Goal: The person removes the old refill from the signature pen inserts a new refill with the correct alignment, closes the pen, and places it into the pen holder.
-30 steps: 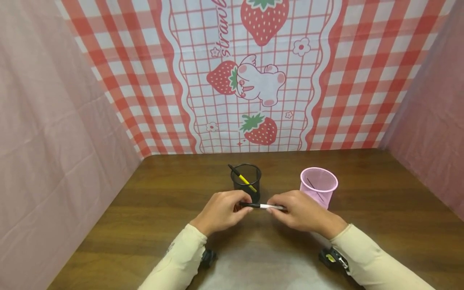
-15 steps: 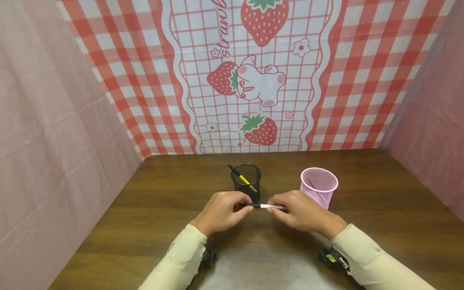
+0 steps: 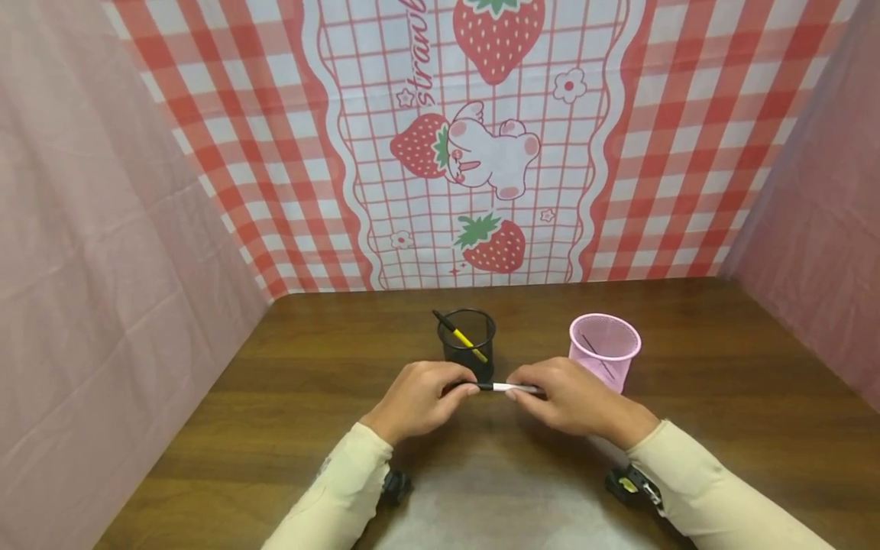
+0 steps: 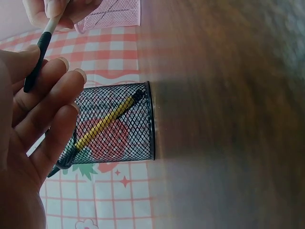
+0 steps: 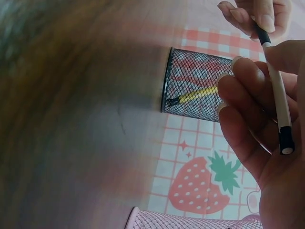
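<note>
A white pen with a black cap and a black tip at its other end [image 3: 500, 387] is held level between both hands, above the table. My left hand [image 3: 422, 401] pinches its black cap between thumb and fingers; the left wrist view shows that cap [image 4: 38, 62] up close. With thumb and fingers my right hand [image 3: 571, 401] grips the white barrel [image 5: 278, 88]. Just behind the left hand stands a black mesh pen cup [image 3: 450, 357], with a yellow and black pen [image 3: 462, 337] leaning inside. Behind the right hand is a pink mesh pen cup [image 3: 601, 368], partly hidden by it.
The brown wooden table [image 3: 275, 428] runs back to a red-and-white checked cloth [image 3: 660, 191] with strawberries. Pink cloth walls [image 3: 124, 267] close off both sides. A dark thin line shows on the pink cup; I cannot tell what it is.
</note>
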`<state>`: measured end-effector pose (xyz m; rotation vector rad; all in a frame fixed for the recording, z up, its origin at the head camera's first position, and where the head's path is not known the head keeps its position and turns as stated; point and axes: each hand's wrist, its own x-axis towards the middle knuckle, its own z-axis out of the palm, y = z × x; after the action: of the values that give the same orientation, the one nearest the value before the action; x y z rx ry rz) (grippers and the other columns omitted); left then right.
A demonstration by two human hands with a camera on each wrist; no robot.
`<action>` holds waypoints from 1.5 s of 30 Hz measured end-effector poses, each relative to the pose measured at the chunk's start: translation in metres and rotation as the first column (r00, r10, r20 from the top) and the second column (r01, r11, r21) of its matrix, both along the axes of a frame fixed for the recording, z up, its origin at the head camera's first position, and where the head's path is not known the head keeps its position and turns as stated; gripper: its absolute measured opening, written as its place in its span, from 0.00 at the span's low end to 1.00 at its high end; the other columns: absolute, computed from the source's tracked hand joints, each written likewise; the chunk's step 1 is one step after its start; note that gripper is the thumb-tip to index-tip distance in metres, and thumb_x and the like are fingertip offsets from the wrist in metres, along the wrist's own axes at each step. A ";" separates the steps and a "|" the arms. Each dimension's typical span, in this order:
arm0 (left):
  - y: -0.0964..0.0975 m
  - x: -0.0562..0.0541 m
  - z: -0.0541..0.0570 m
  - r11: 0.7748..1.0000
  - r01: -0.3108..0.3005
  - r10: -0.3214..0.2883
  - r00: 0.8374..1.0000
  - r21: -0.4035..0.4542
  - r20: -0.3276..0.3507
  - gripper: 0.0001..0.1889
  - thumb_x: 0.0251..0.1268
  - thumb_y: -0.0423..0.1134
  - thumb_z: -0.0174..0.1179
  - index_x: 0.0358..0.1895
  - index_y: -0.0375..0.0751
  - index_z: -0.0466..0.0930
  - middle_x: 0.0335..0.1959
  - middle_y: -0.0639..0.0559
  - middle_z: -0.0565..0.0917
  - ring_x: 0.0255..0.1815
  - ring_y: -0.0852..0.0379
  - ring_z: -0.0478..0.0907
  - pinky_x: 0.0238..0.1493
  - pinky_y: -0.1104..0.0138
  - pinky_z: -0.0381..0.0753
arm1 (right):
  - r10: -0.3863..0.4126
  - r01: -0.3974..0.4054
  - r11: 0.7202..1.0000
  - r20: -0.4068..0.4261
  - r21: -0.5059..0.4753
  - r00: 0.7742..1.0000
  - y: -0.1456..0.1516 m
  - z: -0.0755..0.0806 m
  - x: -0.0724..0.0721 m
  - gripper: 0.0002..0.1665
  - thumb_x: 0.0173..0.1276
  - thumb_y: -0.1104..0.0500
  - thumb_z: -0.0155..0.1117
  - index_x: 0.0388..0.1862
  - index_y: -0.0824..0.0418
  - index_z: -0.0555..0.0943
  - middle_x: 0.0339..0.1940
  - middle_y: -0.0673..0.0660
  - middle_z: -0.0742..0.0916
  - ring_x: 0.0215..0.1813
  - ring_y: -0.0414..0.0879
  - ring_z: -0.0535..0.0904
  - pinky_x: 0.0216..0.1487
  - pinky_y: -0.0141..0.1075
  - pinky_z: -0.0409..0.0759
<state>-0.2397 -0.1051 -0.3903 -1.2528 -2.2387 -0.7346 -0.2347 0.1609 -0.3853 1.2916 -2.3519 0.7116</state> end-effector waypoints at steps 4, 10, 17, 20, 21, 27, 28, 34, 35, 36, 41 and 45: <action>0.000 0.000 0.001 1.000 -0.001 0.001 1.000 -0.004 -0.002 0.04 0.69 0.40 0.65 0.39 0.45 0.87 0.31 0.61 0.85 0.27 0.70 0.75 0.31 0.74 0.75 | -0.005 0.005 1.000 -0.016 -0.003 1.000 0.000 0.000 -0.001 0.02 0.67 0.59 0.69 0.37 0.51 0.86 0.29 0.37 0.83 0.28 0.30 0.74 0.30 0.29 0.77; -0.001 0.001 0.002 0.999 -0.014 0.014 1.000 -0.029 -0.005 0.05 0.70 0.40 0.64 0.40 0.45 0.87 0.32 0.60 0.85 0.29 0.70 0.76 0.33 0.73 0.77 | 0.009 -0.010 1.000 -0.018 -0.020 1.000 -0.001 0.000 0.000 0.03 0.66 0.61 0.70 0.37 0.54 0.86 0.29 0.38 0.83 0.28 0.30 0.74 0.30 0.30 0.77; -0.002 0.001 0.001 0.999 -0.011 0.011 1.000 -0.039 -0.015 0.05 0.71 0.40 0.63 0.40 0.45 0.87 0.31 0.60 0.85 0.28 0.70 0.76 0.33 0.73 0.77 | 0.024 -0.025 0.999 -0.027 -0.042 0.999 -0.002 -0.003 -0.001 0.03 0.66 0.60 0.71 0.37 0.54 0.85 0.28 0.38 0.83 0.27 0.30 0.74 0.29 0.28 0.75; -0.003 0.001 0.001 0.999 -0.008 0.007 1.000 -0.038 -0.021 0.05 0.71 0.40 0.63 0.39 0.45 0.87 0.29 0.61 0.84 0.27 0.70 0.74 0.32 0.73 0.77 | 0.031 -0.032 0.998 -0.022 -0.048 0.999 -0.002 -0.003 -0.001 0.02 0.66 0.59 0.70 0.37 0.53 0.84 0.28 0.37 0.82 0.26 0.30 0.73 0.28 0.27 0.74; -0.003 0.001 0.001 0.999 -0.006 0.005 1.000 -0.038 -0.022 0.05 0.71 0.39 0.63 0.39 0.45 0.87 0.29 0.61 0.84 0.26 0.70 0.74 0.31 0.73 0.76 | 0.034 -0.035 0.998 -0.020 -0.051 0.999 -0.002 -0.003 -0.001 0.02 0.67 0.58 0.70 0.37 0.53 0.84 0.27 0.37 0.81 0.26 0.30 0.73 0.28 0.26 0.74; -0.003 0.001 0.001 0.999 0.001 -0.001 1.000 -0.048 -0.006 0.06 0.72 0.39 0.62 0.39 0.45 0.87 0.25 0.63 0.80 0.24 0.71 0.71 0.29 0.75 0.74 | 0.034 -0.035 0.997 -0.015 -0.064 0.999 -0.003 -0.003 0.000 0.06 0.64 0.61 0.72 0.36 0.51 0.82 0.26 0.37 0.79 0.25 0.30 0.71 0.26 0.25 0.72; -0.003 0.001 0.001 0.999 0.000 -0.001 1.000 -0.051 -0.002 0.06 0.73 0.39 0.61 0.38 0.45 0.87 0.24 0.63 0.79 0.24 0.71 0.71 0.29 0.75 0.73 | 0.032 -0.033 0.997 -0.014 -0.064 0.999 -0.003 -0.003 0.000 0.07 0.63 0.61 0.72 0.36 0.51 0.82 0.25 0.37 0.79 0.25 0.30 0.71 0.25 0.25 0.72; -0.003 0.000 0.001 0.998 -0.008 0.008 1.000 -0.065 0.011 0.08 0.74 0.40 0.60 0.37 0.45 0.87 0.22 0.66 0.76 0.23 0.72 0.70 0.29 0.75 0.73 | 0.027 -0.027 0.998 -0.008 -0.065 1.000 -0.003 -0.002 0.000 0.09 0.63 0.62 0.73 0.36 0.51 0.81 0.24 0.38 0.78 0.24 0.30 0.71 0.25 0.25 0.71; -0.003 0.000 0.001 0.998 -0.007 0.008 1.000 -0.065 0.014 0.08 0.74 0.40 0.60 0.37 0.45 0.87 0.21 0.66 0.75 0.23 0.72 0.70 0.29 0.75 0.73 | 0.027 -0.028 0.997 -0.007 -0.065 1.000 -0.003 -0.002 0.000 0.09 0.63 0.62 0.72 0.37 0.50 0.81 0.24 0.38 0.78 0.24 0.30 0.71 0.24 0.25 0.71; -0.003 0.000 0.001 0.998 -0.005 0.006 1.000 -0.066 0.015 0.08 0.74 0.40 0.60 0.37 0.44 0.87 0.21 0.66 0.75 0.22 0.72 0.69 0.28 0.75 0.73 | 0.026 -0.027 0.998 -0.006 -0.065 1.000 -0.003 -0.002 0.000 0.09 0.63 0.62 0.72 0.37 0.50 0.81 0.24 0.38 0.78 0.24 0.30 0.71 0.24 0.25 0.71; -0.003 0.000 0.002 0.997 -0.018 0.018 1.000 -0.078 0.007 0.09 0.75 0.41 0.59 0.35 0.45 0.86 0.19 0.66 0.73 0.21 0.71 0.68 0.27 0.74 0.72 | 0.023 -0.023 0.998 -0.005 -0.062 1.000 -0.003 -0.002 0.000 0.09 0.64 0.61 0.72 0.37 0.49 0.80 0.24 0.38 0.78 0.24 0.30 0.71 0.24 0.25 0.71; -0.003 0.000 0.002 0.995 -0.031 0.030 1.000 -0.094 -0.008 0.12 0.74 0.42 0.60 0.29 0.46 0.82 0.17 0.65 0.71 0.19 0.70 0.66 0.24 0.74 0.69 | 0.028 -0.028 0.998 -0.007 -0.056 1.000 -0.003 -0.002 0.001 0.10 0.63 0.61 0.72 0.37 0.49 0.80 0.24 0.37 0.78 0.24 0.29 0.71 0.24 0.25 0.71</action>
<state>-0.2402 -0.1083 -0.3882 -1.2602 -2.3055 -0.6186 -0.2341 0.1582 -0.3870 1.3033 -2.2967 0.7753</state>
